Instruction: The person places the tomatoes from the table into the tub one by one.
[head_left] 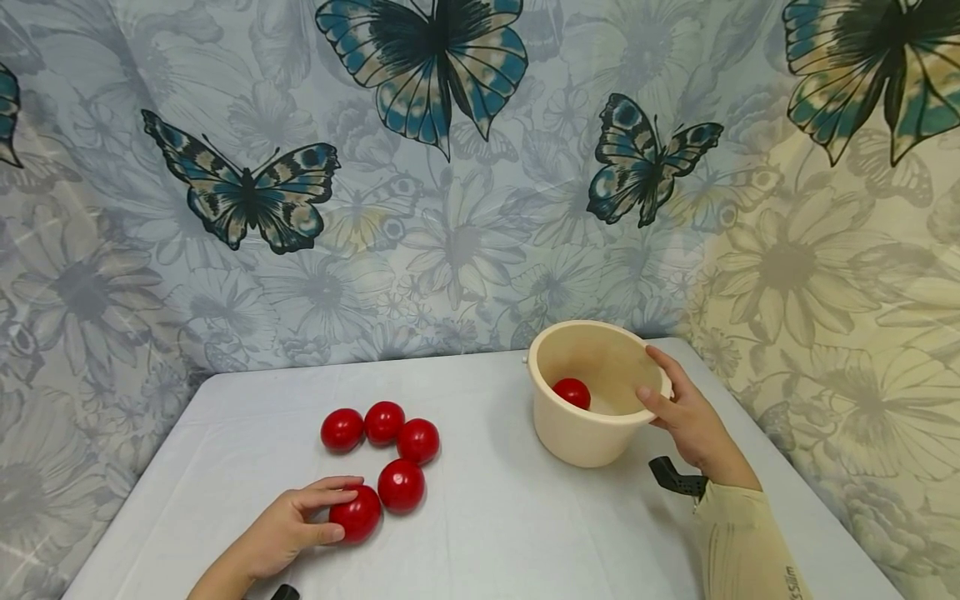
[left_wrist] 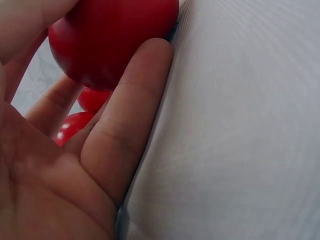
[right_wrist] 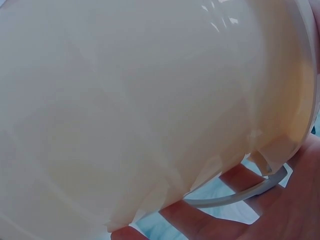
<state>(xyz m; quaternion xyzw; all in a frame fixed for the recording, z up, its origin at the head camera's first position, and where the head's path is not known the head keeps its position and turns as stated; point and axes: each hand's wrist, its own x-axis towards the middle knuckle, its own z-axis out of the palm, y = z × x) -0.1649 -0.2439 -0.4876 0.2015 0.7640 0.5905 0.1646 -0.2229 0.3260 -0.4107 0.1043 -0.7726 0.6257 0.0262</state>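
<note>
My left hand (head_left: 281, 533) is around a glossy red ball (head_left: 360, 514) on the table, thumb on its near side and fingers over the far side. In the left wrist view that ball (left_wrist: 115, 40) sits between the thumb and fingers, the little finger lying along the cloth. My right hand (head_left: 693, 425) grips the right rim of a cream plastic bucket (head_left: 577, 442), thumb inside and fingers outside. One red ball (head_left: 572, 392) lies inside the bucket. A thin grey handle (right_wrist: 235, 198) hangs by the fingers in the right wrist view.
More red balls lie beyond the left hand: one beside the held ball (head_left: 401, 486), others farther back (head_left: 342, 430). A white cloth covers the table (head_left: 480, 533). Behind it hangs a butterfly-patterned curtain (head_left: 457, 250). A black wrist strap (head_left: 677, 477) is on the right arm.
</note>
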